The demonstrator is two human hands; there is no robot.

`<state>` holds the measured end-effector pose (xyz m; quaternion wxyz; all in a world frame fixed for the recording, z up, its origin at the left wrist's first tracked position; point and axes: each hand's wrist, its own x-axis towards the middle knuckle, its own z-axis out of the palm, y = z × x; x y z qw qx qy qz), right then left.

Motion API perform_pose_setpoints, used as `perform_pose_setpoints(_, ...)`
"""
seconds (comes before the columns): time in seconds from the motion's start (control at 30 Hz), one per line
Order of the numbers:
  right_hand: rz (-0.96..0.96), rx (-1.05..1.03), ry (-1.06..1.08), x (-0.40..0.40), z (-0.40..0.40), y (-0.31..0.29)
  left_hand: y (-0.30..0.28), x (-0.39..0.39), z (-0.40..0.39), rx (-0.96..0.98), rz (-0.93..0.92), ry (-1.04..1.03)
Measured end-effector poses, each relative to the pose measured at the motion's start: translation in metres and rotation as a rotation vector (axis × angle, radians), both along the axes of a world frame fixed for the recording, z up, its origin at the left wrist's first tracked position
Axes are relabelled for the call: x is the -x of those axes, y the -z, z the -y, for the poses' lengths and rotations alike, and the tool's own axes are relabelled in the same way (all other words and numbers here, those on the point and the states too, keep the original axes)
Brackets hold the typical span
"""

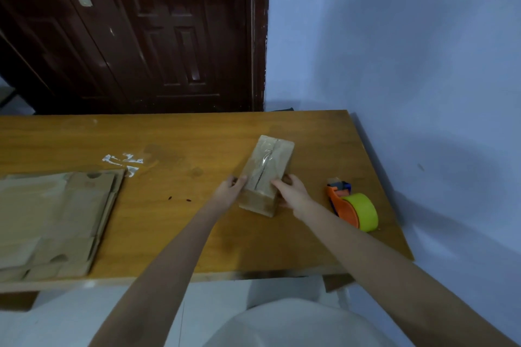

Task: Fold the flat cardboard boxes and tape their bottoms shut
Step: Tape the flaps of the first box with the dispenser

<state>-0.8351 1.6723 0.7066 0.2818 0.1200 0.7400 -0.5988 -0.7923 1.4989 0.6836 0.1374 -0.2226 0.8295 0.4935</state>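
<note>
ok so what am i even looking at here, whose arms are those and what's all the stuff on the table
There is no machine here. One camera sits on a person's head and looks forward and down, so the two bare arms reaching in from the bottom are that person's own.

Both hands hold a small folded cardboard box on a wooden table. The left hand has its grip on the box's left side, the right hand on its right side. Clear tape runs along the seam on the box's upper face.

To the right lies an orange tape dispenser with a yellow-green roll. At the left lies a stack of flat cardboard boxes, not yet folded. Behind are a dark door and a bluish wall.
</note>
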Motion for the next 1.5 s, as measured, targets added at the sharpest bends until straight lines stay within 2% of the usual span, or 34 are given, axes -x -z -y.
perform_pose_setpoints(0.27,-0.197,-0.108,-0.050,0.012,-0.015,-0.009,0.002,-0.001,-0.029,0.038,0.002,0.009)
perform_pose_setpoints(0.4,-0.206,-0.128,-0.092,0.017,-0.018,-0.009,0.000,0.002,-0.035,0.042,0.019,-0.015)
perform_pose_setpoints(0.63,-0.199,-0.173,-0.169,0.031,-0.018,-0.017,-0.004,0.005,-0.028,-0.083,0.070,-0.075)
perform_pose_setpoints(0.8,-0.404,-0.274,-0.270,0.040,-0.035,-0.024,-0.009,0.007,-0.022,-0.120,0.083,-0.061)
perform_pose_setpoints(1.03,-0.562,-0.376,-0.229,0.050,-0.068,-0.029,-0.011,0.022,-0.016,-0.048,0.048,-0.030)
perform_pose_setpoints(1.17,-0.623,-0.490,-0.241,0.051,-0.082,-0.024,-0.014,0.029,-0.010,0.087,0.056,-0.062)
perform_pose_setpoints(1.3,-0.540,-0.695,-0.267,0.054,-0.102,-0.020,-0.024,0.033,-0.006,0.213,0.027,-0.019)
perform_pose_setpoints(1.37,-0.474,-0.782,-0.285,0.054,-0.115,-0.016,-0.034,0.033,-0.009,0.465,-0.088,0.036)
perform_pose_setpoints(1.43,-0.420,-0.827,-0.289,0.051,-0.128,-0.012,-0.045,0.036,-0.018,0.686,-0.290,0.085)
perform_pose_setpoints(1.5,-0.385,-0.842,-0.275,0.046,-0.139,-0.009,-0.054,0.044,-0.032,0.750,-0.470,0.141)
